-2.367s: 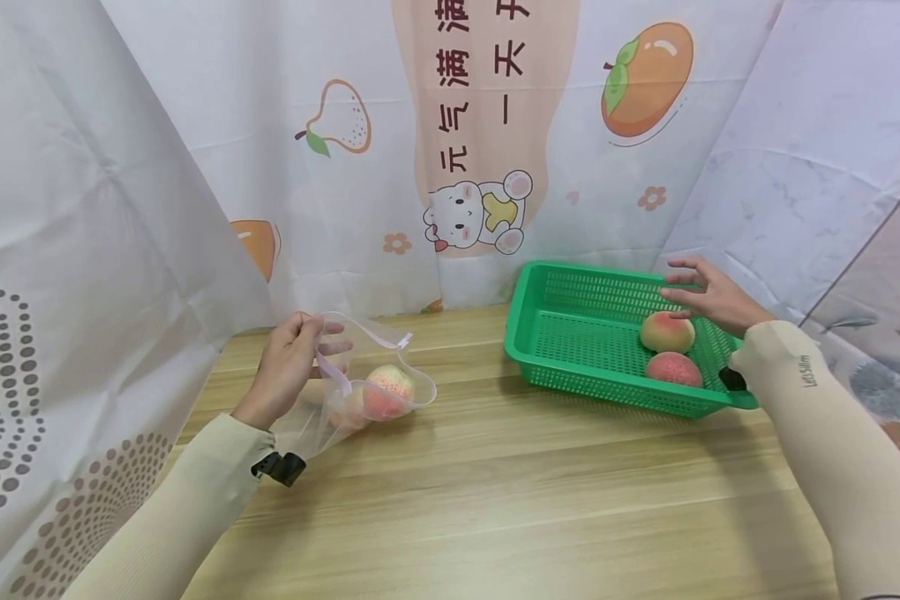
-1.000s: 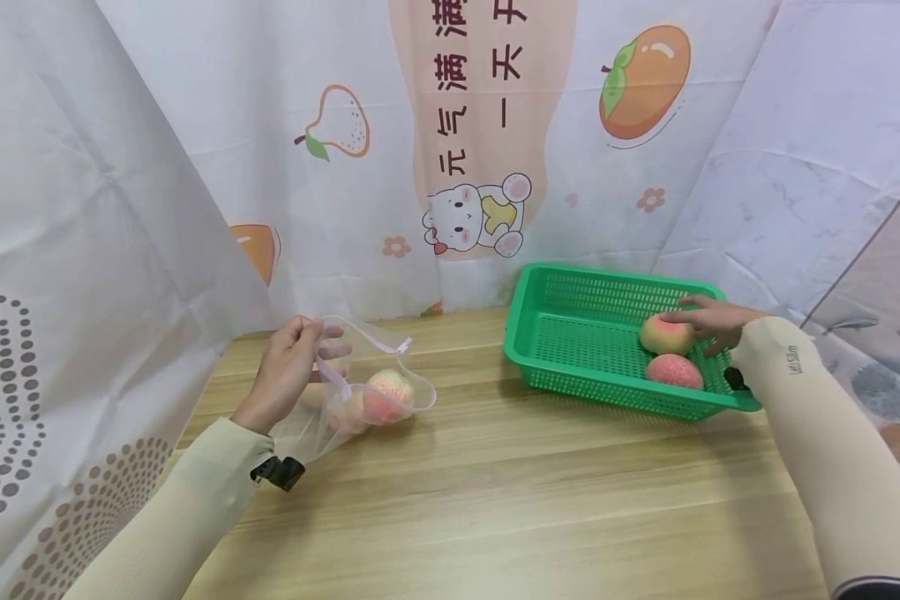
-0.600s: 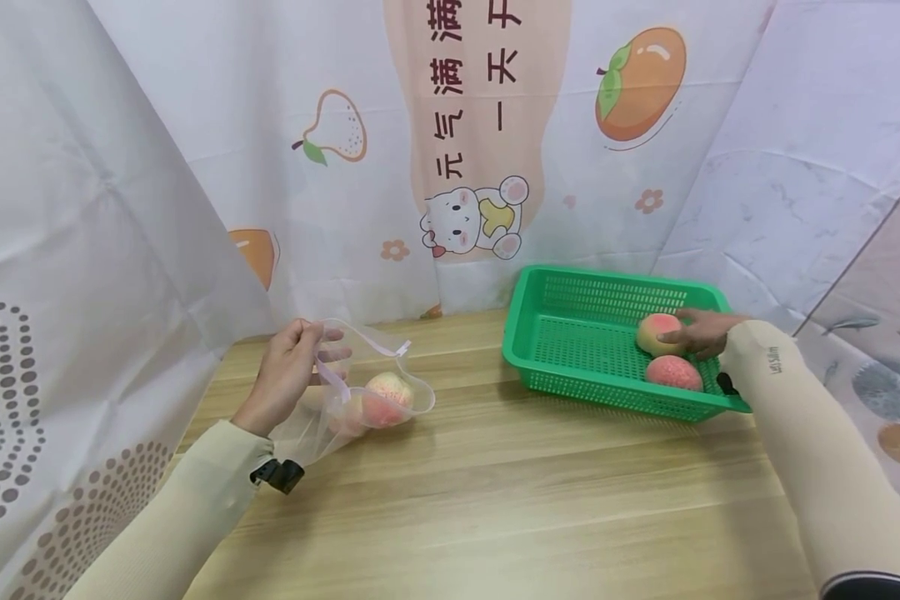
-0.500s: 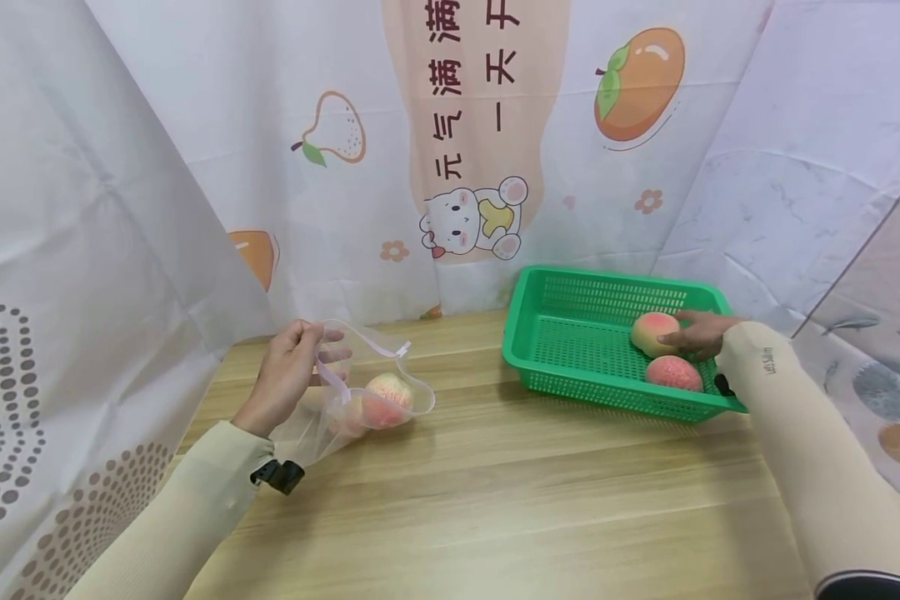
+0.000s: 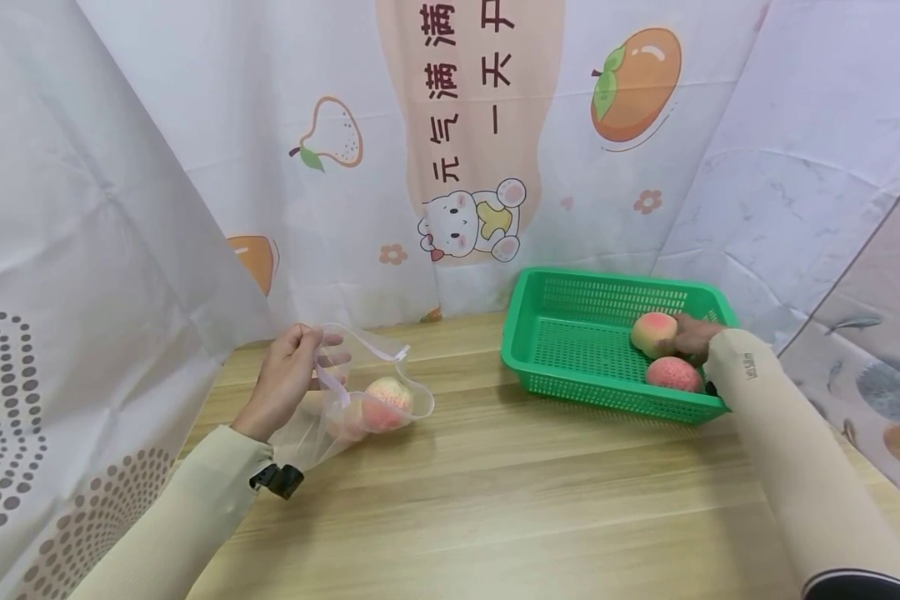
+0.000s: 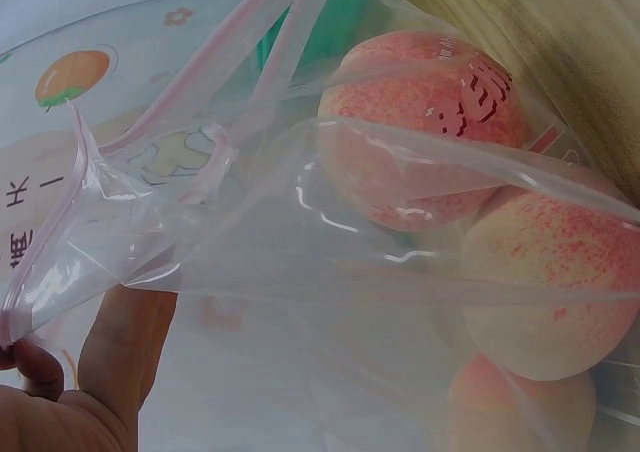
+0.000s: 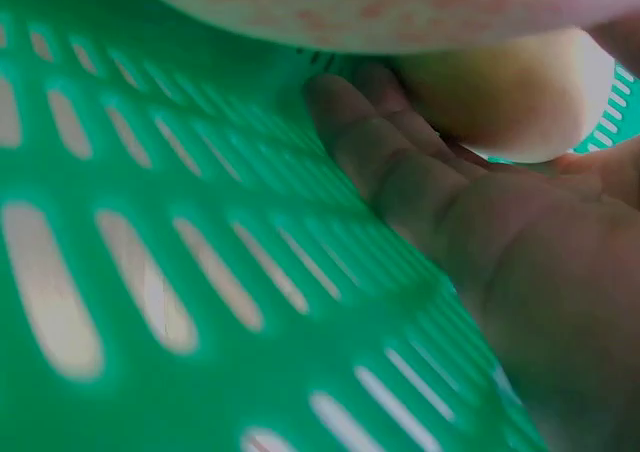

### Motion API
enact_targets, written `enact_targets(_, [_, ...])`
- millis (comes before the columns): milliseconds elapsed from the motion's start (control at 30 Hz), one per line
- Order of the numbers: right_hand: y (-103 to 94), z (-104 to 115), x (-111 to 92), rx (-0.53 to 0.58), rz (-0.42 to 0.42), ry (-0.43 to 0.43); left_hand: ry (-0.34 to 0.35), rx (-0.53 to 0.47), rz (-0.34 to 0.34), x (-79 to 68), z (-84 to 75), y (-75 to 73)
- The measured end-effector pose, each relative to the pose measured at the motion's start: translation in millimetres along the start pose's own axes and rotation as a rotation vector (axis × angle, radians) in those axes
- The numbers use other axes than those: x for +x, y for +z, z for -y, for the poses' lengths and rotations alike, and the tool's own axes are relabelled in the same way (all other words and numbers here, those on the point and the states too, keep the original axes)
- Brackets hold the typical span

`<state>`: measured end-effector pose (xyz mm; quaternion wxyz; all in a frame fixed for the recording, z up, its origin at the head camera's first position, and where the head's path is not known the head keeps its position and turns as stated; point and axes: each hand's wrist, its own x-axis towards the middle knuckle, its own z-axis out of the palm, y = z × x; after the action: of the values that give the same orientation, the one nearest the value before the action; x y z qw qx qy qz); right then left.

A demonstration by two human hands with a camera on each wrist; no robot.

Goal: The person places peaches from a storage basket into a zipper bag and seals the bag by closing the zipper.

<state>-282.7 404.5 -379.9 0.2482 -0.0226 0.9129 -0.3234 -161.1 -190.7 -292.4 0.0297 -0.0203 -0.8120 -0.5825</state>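
Note:
In the head view my left hand [image 5: 288, 367] pinches the rim of a clear zip bag [image 5: 375, 342], its mouth spread wide. Inside lie peaches; the left wrist view shows three, including a pink peach [image 6: 410, 122] with red printing, a paler speckled peach [image 6: 560, 272] and a peach [image 6: 520, 412] below it. My right hand [image 5: 693, 336] is down in the green basket [image 5: 513, 333], its fingers and thumb about the right side of a yellow-pink peach [image 5: 652, 333]. A redder peach [image 5: 673, 375] sits just in front of that hand.
The basket stands at the back right of the wooden table [image 5: 450, 517], near a printed cloth backdrop [image 5: 330, 250]. Its right wall rises beside my right wrist. White cloth [image 5: 82, 208] also hangs along the left side.
My right hand has come down from above the basket onto the yellow-pink peach, which has shifted slightly left. The left hand keeps holding the bag in place.

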Motion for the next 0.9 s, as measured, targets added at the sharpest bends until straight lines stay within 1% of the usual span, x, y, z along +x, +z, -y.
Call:
enact_targets(200, [2.6, 1.2, -2.5, -0.001, 0.005, -0.005, -0.003, 0.003, 0.000, -0.8, 0.7, 0.4])
enact_targets(367, [2.5, 3.1, -6.4, -0.045, -0.001, -0.023, 0.000, 0.007, 0.001, -0.6, 1.2, 0.6])
enact_targets(433, [2.1, 3.0, -6.2, -0.045, -0.002, -0.021, 0.002, 0.004, 0.002, -0.6, 1.6, 0.3])
enact_targets(533, [2.3, 3.3, -5.3, -0.022, -0.006, -0.019, 0.002, 0.002, 0.001, -0.9, 2.5, -1.1])
enact_targets(767, [3.3, -0.2, -0.5, 0.074, -0.027, -0.023, 0.005, -0.003, 0.009, -0.5, 3.2, -4.5])
enact_targets(900, [3.6, 0.2, -1.2, 0.093, -0.041, -0.038, 0.010, -0.003, 0.013, -0.2, 3.5, -6.3])
